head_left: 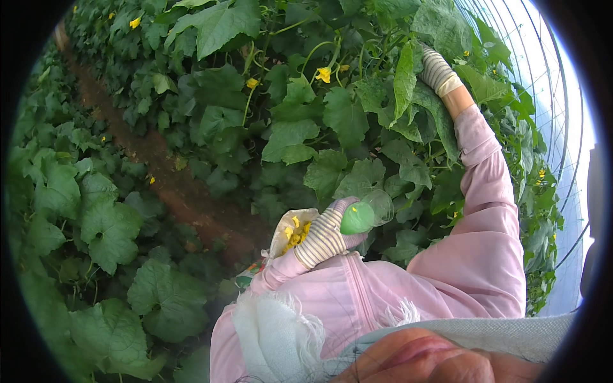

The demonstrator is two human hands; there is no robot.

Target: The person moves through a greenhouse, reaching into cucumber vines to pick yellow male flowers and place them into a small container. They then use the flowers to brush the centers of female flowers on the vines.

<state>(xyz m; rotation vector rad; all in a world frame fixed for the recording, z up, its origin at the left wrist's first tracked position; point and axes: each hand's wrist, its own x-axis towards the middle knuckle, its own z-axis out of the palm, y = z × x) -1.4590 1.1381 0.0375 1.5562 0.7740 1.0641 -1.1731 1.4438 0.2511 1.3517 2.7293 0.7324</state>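
Observation:
My left hand [328,234], in a striped knit glove, is closed around a clear plastic cup [380,208] with green contents or a green base, held in front of my chest. Just beside that wrist is an open pale bag [282,227] with yellow flowers [298,237] in it. My right hand [435,69], gloved alike, reaches far up among the vine leaves; leaves cover its fingers, so what they touch is hidden. Near it hangs a curled green leaf [405,81]. Yellow blossoms [323,74] stand on stems left of that hand.
Dense leafy vines [287,139] rise before me, and more large-leaved plants [107,234] grow at the left. A bare soil path [163,167] runs between them. Curved greenhouse ribs [565,95] and translucent sheeting stand at the right.

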